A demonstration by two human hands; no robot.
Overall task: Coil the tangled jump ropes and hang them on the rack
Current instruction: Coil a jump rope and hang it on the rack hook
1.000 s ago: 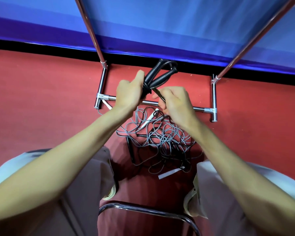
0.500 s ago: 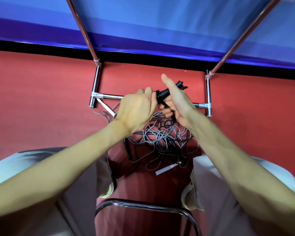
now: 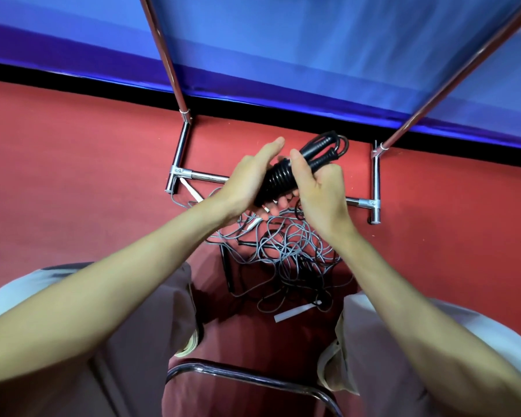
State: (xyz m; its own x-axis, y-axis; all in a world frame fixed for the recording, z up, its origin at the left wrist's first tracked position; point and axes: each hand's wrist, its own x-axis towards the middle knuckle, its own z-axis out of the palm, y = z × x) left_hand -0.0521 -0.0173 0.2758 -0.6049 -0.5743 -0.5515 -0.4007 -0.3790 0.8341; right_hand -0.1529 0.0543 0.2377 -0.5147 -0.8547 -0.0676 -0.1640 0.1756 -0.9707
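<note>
A black jump rope (image 3: 280, 176) is wound in tight coils around its two black handles, whose ends stick out to the upper right. My left hand (image 3: 247, 182) cups the bundle from the left and below. My right hand (image 3: 319, 188) grips it from the right, thumb on top of the coils. Below my hands a tangle of grey and black ropes (image 3: 286, 254) lies on the red floor, with a loose black handle (image 3: 227, 270) at its left edge. The chrome rack (image 3: 179, 152) stands just behind, its base bar partly hidden by my hands.
Two slanted chrome rack poles (image 3: 451, 82) rise in front of a blue wall. A white strip (image 3: 292, 313) lies on the floor near the tangle. My knees flank the pile, and a chrome chair rim (image 3: 247, 371) curves at the bottom.
My hands have risen with the black rope. The cord is now wound around the handles in more turns, and my right thumb has come down onto the coils.
</note>
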